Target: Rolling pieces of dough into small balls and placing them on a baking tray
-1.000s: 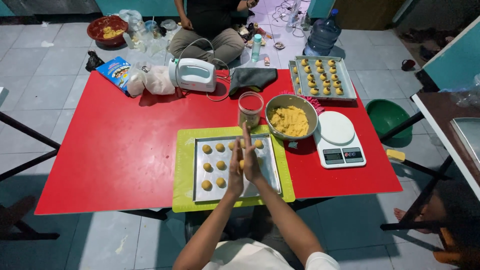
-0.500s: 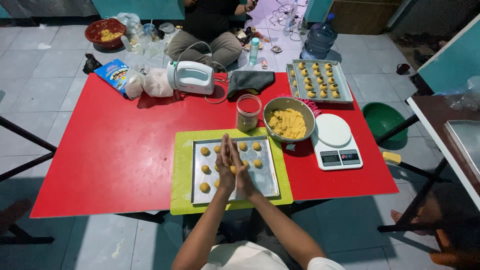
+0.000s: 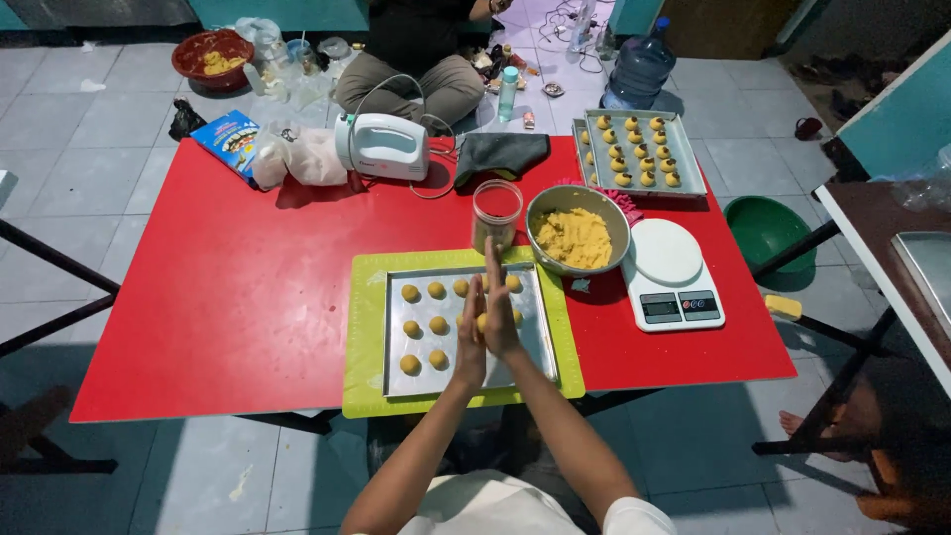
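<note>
Hands pressed palm to palm over the near tray (image 3: 535,372): left hand (image 3: 470,347), right hand (image 3: 498,307), fingers straight and flat together, a dough ball (image 3: 481,323) showing yellow between them. Roughly nine balls sit on the tray's left and far part; the right and near part is bare. The bowl (image 3: 578,238) just right holds plenty of dough. The far tray (image 3: 693,178) looks full. The ball's shape is hidden by the palms.

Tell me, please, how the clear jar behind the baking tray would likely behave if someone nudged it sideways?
The clear jar stands tall and narrow, so a high push would probably tip it. It looks nearly empty, so likely light and easily slid on the smooth red table. On its side it would probably roll.
</note>
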